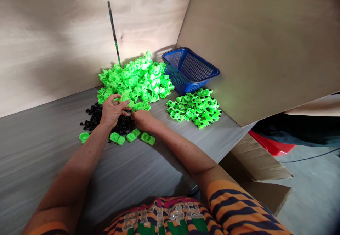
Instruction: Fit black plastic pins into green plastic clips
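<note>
Grey wood-grain table (29,150), pale wood panel (66,26) just behind it, and a duller tan board (260,47) walling off its right side. Grey floor (313,182) down past the table's right edge. Light's brightest toward its back.

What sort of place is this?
Probably a small workshop's hand-work bench: a heap of green plastic pieces and a pile of small black parts sit loose on a grey tabletop, with a blue basket behind.
</note>
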The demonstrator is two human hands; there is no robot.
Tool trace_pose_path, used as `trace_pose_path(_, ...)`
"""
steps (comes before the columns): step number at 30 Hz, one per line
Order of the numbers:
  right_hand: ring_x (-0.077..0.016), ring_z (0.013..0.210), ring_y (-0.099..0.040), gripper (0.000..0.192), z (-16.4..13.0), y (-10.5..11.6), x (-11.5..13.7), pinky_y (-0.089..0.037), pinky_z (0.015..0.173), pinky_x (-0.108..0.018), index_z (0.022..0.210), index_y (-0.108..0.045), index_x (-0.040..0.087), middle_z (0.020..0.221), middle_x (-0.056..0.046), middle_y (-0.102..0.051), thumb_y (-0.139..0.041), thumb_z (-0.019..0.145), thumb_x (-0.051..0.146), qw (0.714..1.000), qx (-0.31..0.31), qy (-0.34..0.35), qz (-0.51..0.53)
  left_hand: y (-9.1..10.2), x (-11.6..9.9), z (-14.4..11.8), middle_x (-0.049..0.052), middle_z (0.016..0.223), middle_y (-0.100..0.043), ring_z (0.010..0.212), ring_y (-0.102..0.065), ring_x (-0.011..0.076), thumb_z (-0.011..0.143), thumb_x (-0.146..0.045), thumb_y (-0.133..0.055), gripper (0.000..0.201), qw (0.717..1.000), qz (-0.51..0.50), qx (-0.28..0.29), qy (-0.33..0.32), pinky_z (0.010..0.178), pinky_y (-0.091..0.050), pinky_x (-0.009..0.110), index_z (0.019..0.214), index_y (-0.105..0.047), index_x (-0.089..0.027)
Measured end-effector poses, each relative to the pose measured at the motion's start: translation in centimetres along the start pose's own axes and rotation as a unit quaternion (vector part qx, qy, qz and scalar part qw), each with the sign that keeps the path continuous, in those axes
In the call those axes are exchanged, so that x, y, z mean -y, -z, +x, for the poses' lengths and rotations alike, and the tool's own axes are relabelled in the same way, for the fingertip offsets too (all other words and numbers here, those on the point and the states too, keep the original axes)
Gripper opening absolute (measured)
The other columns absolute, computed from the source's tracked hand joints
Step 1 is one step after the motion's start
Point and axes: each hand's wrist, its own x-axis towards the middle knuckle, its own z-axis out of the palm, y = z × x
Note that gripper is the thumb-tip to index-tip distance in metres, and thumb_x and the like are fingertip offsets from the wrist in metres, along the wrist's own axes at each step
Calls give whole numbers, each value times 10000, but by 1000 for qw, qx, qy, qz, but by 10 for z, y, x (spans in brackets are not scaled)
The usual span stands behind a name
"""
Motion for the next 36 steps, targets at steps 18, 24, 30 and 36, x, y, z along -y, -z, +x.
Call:
trace_pose_path(18, -70, 511, -439, 118, -3, 20, -49, -358, 533, -207, 664, -583, 183, 556, 68, -526, -636, 708, 279, 809, -137, 108, 561, -1, 1, -5, -46, 628, -564, 601, -574, 115, 481, -313, -889, 498, 999, -28, 24, 11, 585, -660, 390, 934, -777, -137)
trace_pose_path(24, -83, 577, -420, 100, 5, 10, -32, -334, 570, -224, 631, -526, 198, 597, 55, -487, -575, 718, 210, 806, -268, 61, 523, -9, 2, -11, -36, 650, -618, 547, -542, 93, 482, -286, -869, 438, 999, 20, 49, -12, 525, -599, 289, 890, -798, -145)
trace_pose_path(30, -108, 627, -438, 128, 9, 1, -27, -333, 601, -235, 636, -494, 210, 622, 46, -476, -537, 733, 139, 834, -336, 18, 438, -10, 7, -10, -53, 582, -576, 484, -503, 81, 535, -242, -770, 407, 996, 55, 39, -52, 468, -513, 219, 929, -811, -148)
trace_pose_path(36, -114, 639, -453, 144, 7, 1, -25, -347, 610, -239, 640, -487, 213, 637, 40, -486, -540, 744, 130, 839, -349, 15, 417, -11, 5, -13, -86, 511, -426, 455, -390, 60, 564, -228, -736, 408, 995, 65, 35, -68, 423, -472, 189, 960, -821, -180)
